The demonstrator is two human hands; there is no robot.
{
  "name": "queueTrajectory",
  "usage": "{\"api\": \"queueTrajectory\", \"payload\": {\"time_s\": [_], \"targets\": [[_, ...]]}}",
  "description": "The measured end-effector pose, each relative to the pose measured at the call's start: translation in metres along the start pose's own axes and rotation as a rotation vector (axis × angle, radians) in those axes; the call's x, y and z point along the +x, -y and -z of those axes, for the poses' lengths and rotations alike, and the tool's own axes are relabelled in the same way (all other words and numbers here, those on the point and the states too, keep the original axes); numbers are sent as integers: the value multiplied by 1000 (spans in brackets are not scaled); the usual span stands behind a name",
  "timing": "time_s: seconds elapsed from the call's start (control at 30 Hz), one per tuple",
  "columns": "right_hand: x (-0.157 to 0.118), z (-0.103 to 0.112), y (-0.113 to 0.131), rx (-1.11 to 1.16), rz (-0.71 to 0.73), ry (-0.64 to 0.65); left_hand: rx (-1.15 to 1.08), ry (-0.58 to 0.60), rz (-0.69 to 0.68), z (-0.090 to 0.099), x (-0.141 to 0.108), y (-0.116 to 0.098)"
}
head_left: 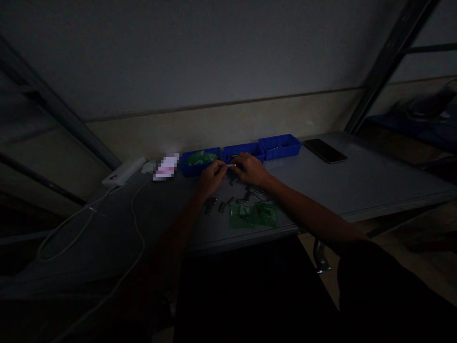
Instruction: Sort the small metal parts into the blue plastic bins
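My left hand (pixel 213 177) and my right hand (pixel 250 168) meet in front of the blue bins, their fingers closed on a small shiny metal pin (pixel 232 165) that spans the gap between them. Its exact kind is too small to make out. Below the hands, several short metal cylinders (pixel 222 206) lie loose on the grey table (pixel 167 209). Two green plastic bags (pixel 243 216) with metal pieces on or in them rest near the front edge. Behind my hands is the middle blue bin (pixel 262 153), partly covered by my right hand.
The left blue bin (pixel 184 169) holds green bags; the right blue bin (pixel 285 151) stands beside the middle one. A dark phone (pixel 325 150) lies at right. At left are a white box (pixel 124 171), a blurred-out bright screen (pixel 166 166) and a white cable (pixel 137 224).
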State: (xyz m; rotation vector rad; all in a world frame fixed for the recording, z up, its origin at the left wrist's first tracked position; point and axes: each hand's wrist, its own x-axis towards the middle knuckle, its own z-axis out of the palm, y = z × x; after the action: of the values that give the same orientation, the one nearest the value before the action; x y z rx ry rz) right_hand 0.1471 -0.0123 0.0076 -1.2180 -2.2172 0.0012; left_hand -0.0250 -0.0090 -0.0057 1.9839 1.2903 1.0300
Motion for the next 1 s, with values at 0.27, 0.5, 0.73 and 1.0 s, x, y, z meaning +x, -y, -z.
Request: {"api": "queueTrajectory", "payload": {"time_s": [0.27,0.5,0.73,1.0], "targets": [[42,12,-46,-197,-287,77,430,189,-128,-27,-11,-21],[82,12,-46,-231,-350,549,436,296,-122,-3,-9,-10],[66,13,-35,-235,-343,432,523,272,-100,7,-8,-6],[-2,15,20,-21,-65,-30,515,178,-64,10,-5,-9]]}}
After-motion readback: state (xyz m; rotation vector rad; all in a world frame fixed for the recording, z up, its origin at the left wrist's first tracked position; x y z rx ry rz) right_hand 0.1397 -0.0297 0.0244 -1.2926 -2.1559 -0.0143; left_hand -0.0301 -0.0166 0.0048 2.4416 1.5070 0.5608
